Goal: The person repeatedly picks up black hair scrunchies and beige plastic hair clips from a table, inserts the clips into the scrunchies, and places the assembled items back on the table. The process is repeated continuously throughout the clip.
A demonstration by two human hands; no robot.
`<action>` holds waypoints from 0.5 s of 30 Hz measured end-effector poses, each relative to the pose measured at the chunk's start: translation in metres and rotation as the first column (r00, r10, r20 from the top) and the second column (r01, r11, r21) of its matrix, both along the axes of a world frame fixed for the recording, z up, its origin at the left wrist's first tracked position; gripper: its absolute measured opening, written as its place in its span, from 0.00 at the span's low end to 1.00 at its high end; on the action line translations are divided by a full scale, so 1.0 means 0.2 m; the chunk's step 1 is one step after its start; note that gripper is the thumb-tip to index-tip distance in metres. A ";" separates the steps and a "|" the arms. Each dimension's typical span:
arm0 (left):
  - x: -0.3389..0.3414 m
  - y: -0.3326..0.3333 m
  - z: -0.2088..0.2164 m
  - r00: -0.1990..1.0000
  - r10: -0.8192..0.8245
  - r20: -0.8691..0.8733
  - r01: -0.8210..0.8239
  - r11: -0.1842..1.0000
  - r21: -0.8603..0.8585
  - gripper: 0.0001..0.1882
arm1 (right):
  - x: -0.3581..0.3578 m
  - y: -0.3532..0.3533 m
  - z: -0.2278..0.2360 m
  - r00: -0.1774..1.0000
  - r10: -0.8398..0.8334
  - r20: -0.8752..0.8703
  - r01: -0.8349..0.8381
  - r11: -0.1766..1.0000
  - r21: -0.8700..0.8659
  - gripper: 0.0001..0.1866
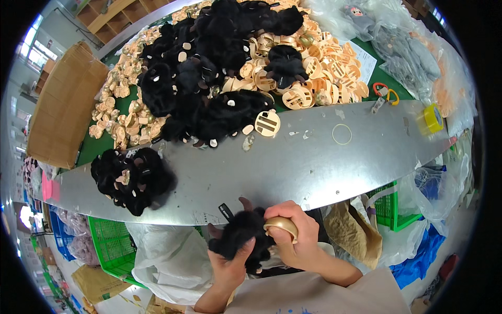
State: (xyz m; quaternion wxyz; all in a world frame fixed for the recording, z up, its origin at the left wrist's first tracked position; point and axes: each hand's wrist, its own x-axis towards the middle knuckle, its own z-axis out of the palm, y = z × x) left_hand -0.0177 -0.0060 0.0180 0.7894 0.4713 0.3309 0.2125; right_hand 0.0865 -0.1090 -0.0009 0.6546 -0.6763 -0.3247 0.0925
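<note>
At the near edge of the tabletop (314, 167), my left fingers (244, 251) grip a black plush (239, 233) and my right fingers (287, 209) hold a gold dome (283, 225) at its side. Other plushes (225, 111) and tan pieces (298, 98) lie heaped beyond.

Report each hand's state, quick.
Left hand: closed, holding a black plush piece.
Right hand: closed, holding a gold dome-shaped piece.

The head-worn fisheye view looks down and ahead from above the near side of the table (230, 175), close over the left hand (229, 268) and right hand (303, 238), and wide enough (the table's edges visibly bow) to take in shelves (117, 20) beyond the table.
</note>
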 end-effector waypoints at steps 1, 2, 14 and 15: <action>0.00 -0.01 -0.02 1.000 0.024 -0.015 -0.024 0.998 0.050 0.12 | 0.00 0.01 -0.03 0.997 -0.021 0.076 0.022 1.000 -0.014 0.13; 0.00 -0.02 -0.04 0.999 0.048 -0.025 -0.045 0.994 0.099 0.11 | 0.00 0.02 -0.05 0.987 -0.042 0.154 0.047 0.999 -0.028 0.13; 0.10 -0.01 -0.12 0.999 0.024 0.022 -0.030 0.959 0.283 0.08 | 0.03 0.07 -0.13 0.935 0.030 0.354 -0.026 1.000 -0.016 0.31; 0.09 0.00 -0.12 0.999 0.024 0.031 -0.031 0.971 0.238 0.08 | 0.04 0.06 -0.14 0.935 0.073 0.347 -0.061 0.997 -0.046 0.34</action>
